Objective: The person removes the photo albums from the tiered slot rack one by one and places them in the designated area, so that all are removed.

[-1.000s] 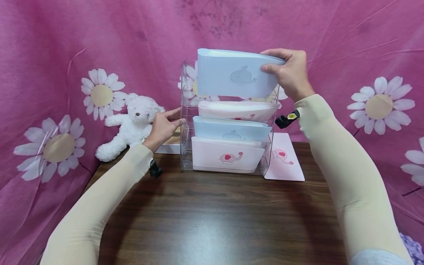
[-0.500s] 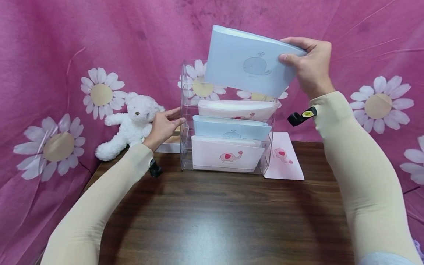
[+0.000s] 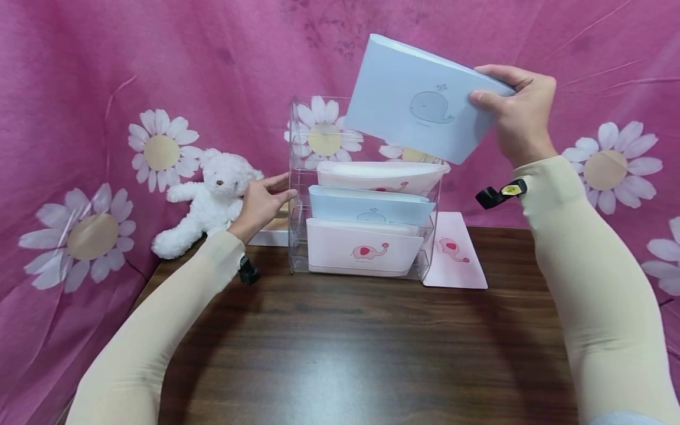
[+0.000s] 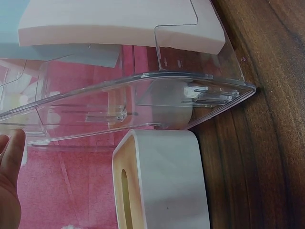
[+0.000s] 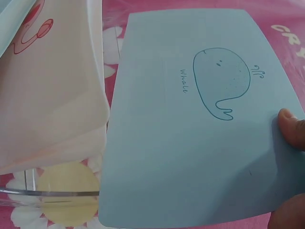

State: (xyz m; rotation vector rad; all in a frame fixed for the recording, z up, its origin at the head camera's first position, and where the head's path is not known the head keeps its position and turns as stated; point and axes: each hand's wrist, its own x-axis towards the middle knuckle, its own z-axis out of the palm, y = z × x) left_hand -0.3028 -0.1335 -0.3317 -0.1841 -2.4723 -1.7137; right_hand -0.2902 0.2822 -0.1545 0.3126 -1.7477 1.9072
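Note:
My right hand [image 3: 528, 112] pinches the right end of a pale blue booklet [image 3: 390, 88] with a whale drawing, thumb on the front cover. In the head view it hangs tilted above a clear plastic rack [image 4: 209, 75], its right end lower. "Whale" is printed on the cover in the right wrist view. The rack bears a pink booklet [image 3: 350, 168] at the top, a blue whale booklet [image 3: 334, 200] below, and a pink elephant booklet [image 3: 334, 248] at the front. My left hand [image 3: 260, 203] touches the rack's left side with extended fingers.
A white teddy bear [image 3: 204, 203] sits at the left. Behind the left hand stands a white box [image 4: 171, 181] with a slotted wooden top. A pink elephant booklet [image 3: 457, 260] lies right of the rack on the brown wooden table [image 3: 340, 348]. Pink flowered cloth [image 3: 234, 77] hangs behind.
My right hand has lifted the blue whale booklet from the rack's top and carried it up and right, tilting it. My left hand has stayed at the rack's side.

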